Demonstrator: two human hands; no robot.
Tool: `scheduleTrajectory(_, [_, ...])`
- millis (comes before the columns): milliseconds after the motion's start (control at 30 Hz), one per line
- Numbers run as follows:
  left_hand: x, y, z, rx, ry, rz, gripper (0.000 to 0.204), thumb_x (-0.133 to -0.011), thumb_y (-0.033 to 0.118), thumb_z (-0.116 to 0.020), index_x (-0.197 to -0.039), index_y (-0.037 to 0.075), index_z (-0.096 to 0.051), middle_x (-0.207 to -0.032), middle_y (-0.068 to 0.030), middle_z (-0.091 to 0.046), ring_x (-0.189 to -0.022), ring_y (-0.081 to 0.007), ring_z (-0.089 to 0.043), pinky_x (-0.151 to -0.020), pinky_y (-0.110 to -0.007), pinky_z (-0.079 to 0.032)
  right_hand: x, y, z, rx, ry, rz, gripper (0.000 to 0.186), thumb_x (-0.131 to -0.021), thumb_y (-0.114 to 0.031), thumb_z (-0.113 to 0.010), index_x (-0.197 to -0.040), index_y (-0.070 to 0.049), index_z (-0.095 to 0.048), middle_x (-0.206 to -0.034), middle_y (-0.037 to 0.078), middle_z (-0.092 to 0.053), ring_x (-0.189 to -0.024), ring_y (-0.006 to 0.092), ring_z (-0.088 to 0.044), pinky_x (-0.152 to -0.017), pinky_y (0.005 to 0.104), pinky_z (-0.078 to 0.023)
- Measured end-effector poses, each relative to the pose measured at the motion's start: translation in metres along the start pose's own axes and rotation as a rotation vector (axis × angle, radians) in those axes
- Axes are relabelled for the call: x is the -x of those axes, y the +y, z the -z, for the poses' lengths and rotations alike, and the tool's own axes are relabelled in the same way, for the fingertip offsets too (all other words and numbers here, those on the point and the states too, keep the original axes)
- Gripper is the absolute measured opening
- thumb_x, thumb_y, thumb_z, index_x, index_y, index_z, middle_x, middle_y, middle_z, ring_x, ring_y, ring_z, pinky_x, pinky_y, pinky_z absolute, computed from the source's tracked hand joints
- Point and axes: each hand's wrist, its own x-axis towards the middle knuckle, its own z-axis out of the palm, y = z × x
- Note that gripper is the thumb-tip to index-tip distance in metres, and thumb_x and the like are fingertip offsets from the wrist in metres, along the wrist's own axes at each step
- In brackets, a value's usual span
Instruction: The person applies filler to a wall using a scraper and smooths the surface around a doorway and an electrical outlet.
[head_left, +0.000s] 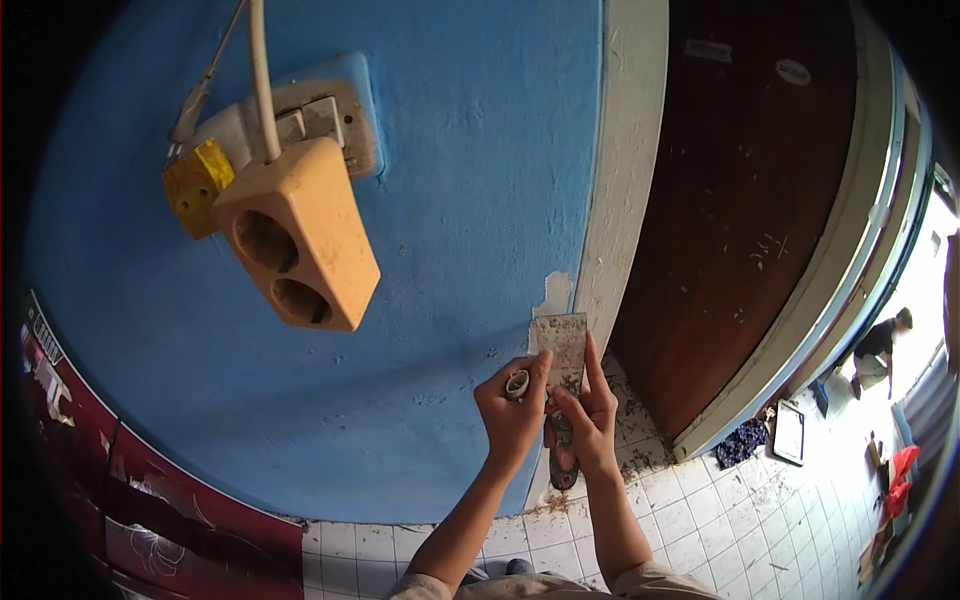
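Left of the brown door (pixel 750 200), past its pale frame (pixel 628 150), you work at the blue wall (pixel 450 250) with both hands. The scraper (pixel 562 340) is just left of the door's lower part, its blade up and its handle pointing down toward the floor tiles (pixel 370 542). Your right hand (pixel 594 420) grips it narrowly, one finger stretched along the blade's edge. Your left hand (pixel 510 425) curls around a small tube (pixel 517 384), with its thumb side against the blade's other edge. The tube's hollow end faces you and looks pale inside; what it contains, you cannot tell. A white patch (pixel 556 290) shows on the wall directly above the blade, also left of the door.

Farther left of the door, and higher, a socket block (pixel 345 240) hangs on a cord (pixel 262 80); its two round wells are dark within. Behind it are a yellow adapter (pixel 195 187) and a grimy switch plate (pixel 362 135).

At the door's foot, crumbs (pixel 640 455) litter the tiles. Right of the door, a dark cloth (pixel 742 443) lies beside a flat white thing with a dark rim (pixel 789 433), perhaps a tray. Farther right, a person (pixel 878 345) bends down.
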Motion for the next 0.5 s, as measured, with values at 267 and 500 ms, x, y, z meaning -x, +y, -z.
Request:
scheduleTrajectory(267, [-0.007, 0.008, -0.003, 0.052, -0.041, 0.044, 0.020, -0.083, 0.017, -0.066, -0.075, -0.002, -0.065, -0.059, 0.0048, -0.055, -0.057, -0.0012, -0.045, -0.050, -0.019, -0.036, -0.005, -0.002, 0.002, 0.031, 0.026, 0.023, 0.066, -0.084, 0.003, -0.051, -0.142, -0.005, -0.019, -0.111, 0.015, -0.058, -0.071, 0.0094, -0.059, -0.049, 0.0203, -0.049])
scheduleTrajectory(500, [-0.013, 0.014, -0.001, 0.013, -0.066, 0.044, 0.021, -0.083, 0.018, -0.066, -0.074, -0.002, -0.065, -0.058, 0.0058, -0.052, -0.056, -0.0008, -0.042, -0.049, -0.019, -0.034, -0.012, -0.014, 0.003, 0.009, -0.022, -0.087, 0.065, -0.086, 0.002, -0.051, -0.142, -0.004, -0.019, -0.115, 0.014, -0.056, -0.079, 0.0073, -0.057, -0.062, 0.0189, -0.048])
